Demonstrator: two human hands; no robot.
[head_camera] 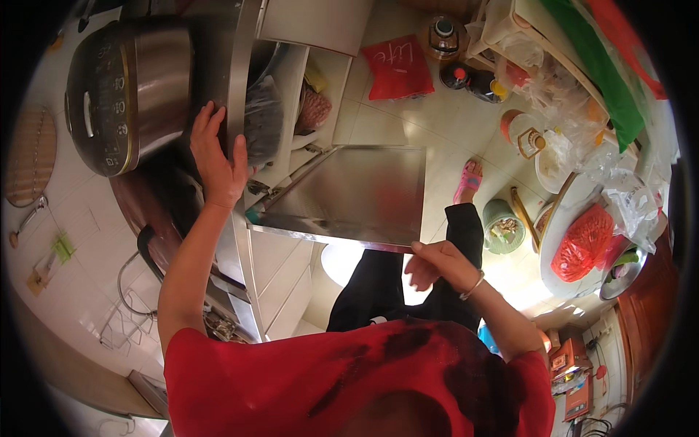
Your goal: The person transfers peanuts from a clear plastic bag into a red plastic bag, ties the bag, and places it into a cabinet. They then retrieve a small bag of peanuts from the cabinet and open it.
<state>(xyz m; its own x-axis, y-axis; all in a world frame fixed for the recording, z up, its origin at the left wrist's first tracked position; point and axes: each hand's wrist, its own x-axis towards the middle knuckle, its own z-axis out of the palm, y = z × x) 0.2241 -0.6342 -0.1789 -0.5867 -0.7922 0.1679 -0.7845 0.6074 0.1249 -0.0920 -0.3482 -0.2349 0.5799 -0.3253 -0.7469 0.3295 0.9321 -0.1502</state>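
Observation:
My right hand (pixel 445 265) pinches the outer corner of an open cabinet door (pixel 349 191) with a shiny panel and metal frame. My left hand (pixel 218 155) rests with fingers spread on the metal edge of the countertop (pixel 238 82), beside a dark rice cooker (pixel 131 93). Below that edge the cabinet stands open. Inside it lies a black plastic bag (pixel 264 120), and further along a pinkish package (pixel 313 111) is partly hidden by the cabinet wall. The door swings out between the cabinet and my legs.
On the floor are a red bag (pixel 397 66), an oil jug (pixel 443 38), dark bottles (pixel 454 75) and a green bin (pixel 502 226) with scraps. A small table (pixel 551 257) at right holds a red plastic bag (pixel 584 243). My pink slipper (pixel 469 176) is on the tiles.

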